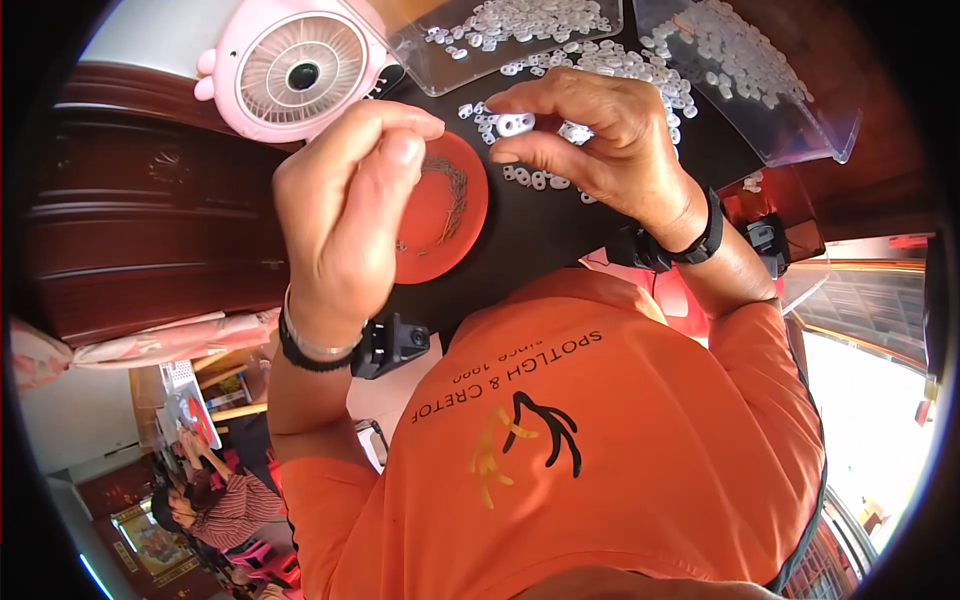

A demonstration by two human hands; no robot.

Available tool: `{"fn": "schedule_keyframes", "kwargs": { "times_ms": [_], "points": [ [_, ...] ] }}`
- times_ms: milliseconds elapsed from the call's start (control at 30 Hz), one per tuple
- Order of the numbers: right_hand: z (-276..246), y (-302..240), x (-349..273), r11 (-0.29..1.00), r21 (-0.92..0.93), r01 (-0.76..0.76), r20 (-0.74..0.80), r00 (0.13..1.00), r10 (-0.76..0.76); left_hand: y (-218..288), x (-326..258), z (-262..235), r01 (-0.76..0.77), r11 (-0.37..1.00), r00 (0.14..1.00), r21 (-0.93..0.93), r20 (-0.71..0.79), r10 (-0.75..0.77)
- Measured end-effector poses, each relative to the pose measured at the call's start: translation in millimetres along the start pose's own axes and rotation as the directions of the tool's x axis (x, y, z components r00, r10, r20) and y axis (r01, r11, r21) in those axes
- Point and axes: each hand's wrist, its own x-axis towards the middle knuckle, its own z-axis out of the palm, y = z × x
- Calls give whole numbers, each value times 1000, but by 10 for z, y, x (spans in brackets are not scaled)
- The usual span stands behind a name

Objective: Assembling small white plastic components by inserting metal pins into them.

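Dark tabletop (560, 225) fills the upper centre, w/ dark wooden furniture (140, 210) to your left and a bright window at lower right. Your left hand (345, 215) is raised above the table, thumb and forefinger pinched narrowly together at the tips; what sits between them is too small to tell. Your right hand (590, 135) is curled, thumb and forefinger holding a small white plastic piece (515, 124) w/ two holes, other fingers folded over more white bits. Both wrists carry black bands, each w/ a small black device strapped on.

Just beneath and between the hands lies a round orange-red dish (450, 205) holding a curved cluster of thin metal springs (452, 190). Loose white pieces (620, 70) are scattered on the table near the right hand. Two clear plastic trays (520, 35) (760, 75) at the far edge hold more of the same pieces. A pink round desk fan (300, 65) stands at upper left, just beside the dish. Your orange shirt (620, 440) covers the lower frame. Another person, seated, shows small at lower left.
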Motion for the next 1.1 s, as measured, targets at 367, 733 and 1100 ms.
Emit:
{"fn": "schedule_keyframes", "kwargs": {
  "times_ms": [367,733,1100],
  "points": [
    [-9,73,-90,1000,13,25,22,999,-25,-219,64,383,232,953,968,-195,139,-207],
    [-94,41,-223,999,-37,-20,36,999,21,-296,52,556,221,955,969,-199,154,-192],
    [-111,116,-378,968,174,-182,27,983,180,-328,25,703,298,920,945,-253,213,-248]
  ]
}}
